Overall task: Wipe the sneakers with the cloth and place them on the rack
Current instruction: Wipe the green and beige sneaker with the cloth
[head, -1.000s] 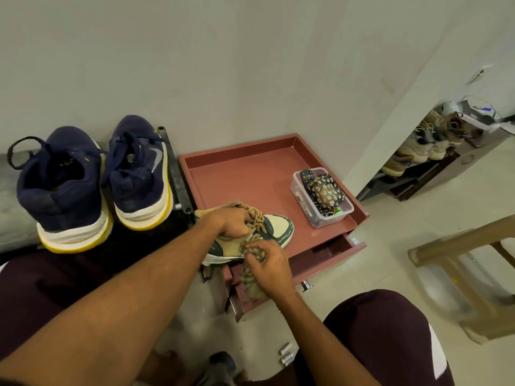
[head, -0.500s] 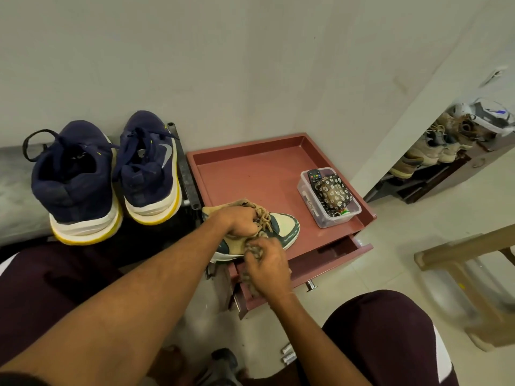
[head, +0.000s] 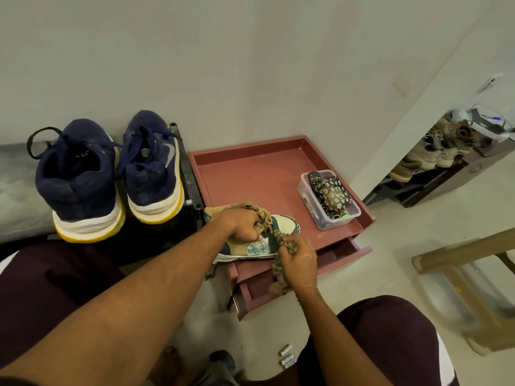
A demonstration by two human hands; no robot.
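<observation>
1. Left hand (head: pixel 242 224) was still clamped over the laces of the tan-and-teal sneaker (head: pixel 284 224), fingers curled round the top and pinning it down. Right hand (head: pixel 299 263) had the cloth (head: pixel 278 285) bunched in its grip, pushed against the shoe's near side.
2. What changed: over the last second the right hand slid from mid-side up toward the toe, so the blue printed panel was now uncovered. The sneaker itself hadn't budged. It sat along the front edge of the red table (head: pixel 250 174), heel at the table's left edge.
3. My read: mid-wipe, near side nearly covered, toe cap and far side probably still to do. Not ready to move yet.
4. The table's drawer (head: pixel 334 254) hung open under the front edge, with the cloth's tail dangling over it. A clear plastic box (head: pixel 317 218) sat at the table's front right corner.
5. The navy sneakers (head: pixel 111 179) stood left of the table, heels toward the camera. Couldn't tell if they'd been wiped.
6. The rack (head: pixel 434 176) was well off to the table's right, already holding shoes.
</observation>
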